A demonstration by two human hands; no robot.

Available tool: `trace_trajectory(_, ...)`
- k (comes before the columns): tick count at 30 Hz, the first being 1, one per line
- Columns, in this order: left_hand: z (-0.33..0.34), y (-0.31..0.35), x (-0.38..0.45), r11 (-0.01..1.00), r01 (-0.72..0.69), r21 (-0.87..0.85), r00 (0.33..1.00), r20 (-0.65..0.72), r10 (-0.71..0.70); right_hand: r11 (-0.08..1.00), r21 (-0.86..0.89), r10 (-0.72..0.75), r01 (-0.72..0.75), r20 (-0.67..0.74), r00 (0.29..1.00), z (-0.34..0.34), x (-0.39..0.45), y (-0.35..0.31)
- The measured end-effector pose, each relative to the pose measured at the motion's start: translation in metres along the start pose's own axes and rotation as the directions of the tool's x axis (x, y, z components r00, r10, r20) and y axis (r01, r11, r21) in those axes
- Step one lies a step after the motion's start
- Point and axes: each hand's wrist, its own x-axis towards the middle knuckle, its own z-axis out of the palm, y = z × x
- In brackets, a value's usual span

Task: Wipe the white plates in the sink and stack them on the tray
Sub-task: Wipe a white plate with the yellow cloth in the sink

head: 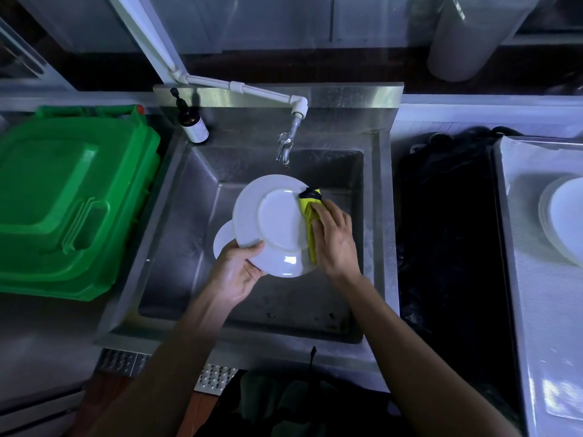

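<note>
Two hands share the plate (pixel 277 222) over the sink (pixel 189 279): left hand (pixel 236 272) fingers clamped on its rim should hold steady while right hand (pixel 334 241) fingers, pressing the cloth (pixel 310 212), sweep firmly across.

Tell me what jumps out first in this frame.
The white plate held tilted over the steel sink, left hand gripping its lower edge while the right hand presses a yellow cloth against it. Next, the bright green bin at left.
</note>
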Motion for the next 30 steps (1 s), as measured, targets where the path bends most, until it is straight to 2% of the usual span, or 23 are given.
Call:
trace_trajectory(4, 0.003, -0.001, -0.004, 0.998, 0.006, 0.059, 1.000, 0.008, -0.006, 1.000, -0.013, 0.018, -0.018, 0.028, 0.999, -0.007, 0.016, 0.001)
trace_trajectory(12, 0.010, 0.004, -0.011, 0.965, 0.045, 0.257, 0.998, 0.030, -0.054, 0.997, -0.070, -0.034, 0.038, 0.056, 0.998, -0.017, 0.031, -0.005)
trace_trajectory(17, 0.016, 0.001, -0.013, 0.933, 0.088, 0.349, 0.996, -0.007, -0.091, 0.975, -0.126, -0.170, 0.184, 0.111, 0.979, -0.016, 0.034, -0.018)
trace_trajectory(23, 0.015, 0.000, -0.011, 0.932, 0.099, 0.349, 0.995, -0.047, -0.089, 0.932, -0.160, -0.287, 0.324, 0.218, 0.933, -0.003, 0.026, -0.029)
trace_trajectory(30, 0.009, -0.002, -0.005, 0.948, 0.084, 0.306, 0.994, -0.093, -0.058, 0.881, -0.042, -0.439, 0.471, 0.296, 0.848, 0.014, -0.002, -0.043)
